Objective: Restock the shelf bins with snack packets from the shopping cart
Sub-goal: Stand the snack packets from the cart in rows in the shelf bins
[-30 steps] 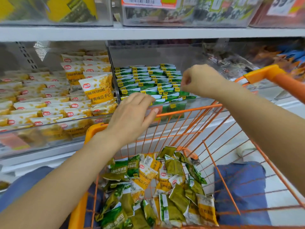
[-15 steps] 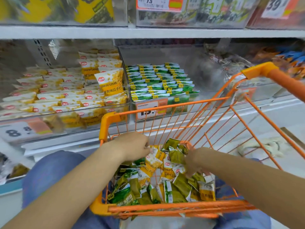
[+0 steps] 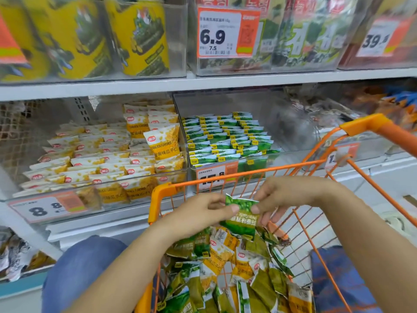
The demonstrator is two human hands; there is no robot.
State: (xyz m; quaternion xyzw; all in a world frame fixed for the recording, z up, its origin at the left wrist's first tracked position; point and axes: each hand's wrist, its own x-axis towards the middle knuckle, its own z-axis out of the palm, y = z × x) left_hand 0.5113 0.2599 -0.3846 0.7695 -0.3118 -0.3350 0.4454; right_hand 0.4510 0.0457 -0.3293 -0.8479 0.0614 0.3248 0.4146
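Lifting out of the shopping cart (image 3: 266, 170), your left hand (image 3: 203, 214) and right hand (image 3: 291, 195), which were down in the pile a moment ago, now pinch one green pea packet (image 3: 242, 216) between them just above the cart's heap, below the green-packet bin (image 3: 228, 141), ready for shelving.

We hold a green pea packet (image 3: 242, 216) above the orange cart (image 3: 155, 195), our left hand (image 3: 200, 214) and right hand (image 3: 284, 197) each pinching a side of it. Below it, mixed green and yellow packets (image 3: 225, 267) lie heaped in the cart. On the shelf behind, one clear bin (image 3: 293, 129) holds rows of green packets (image 3: 225, 136), its neighbour yellow packets (image 3: 101, 159)
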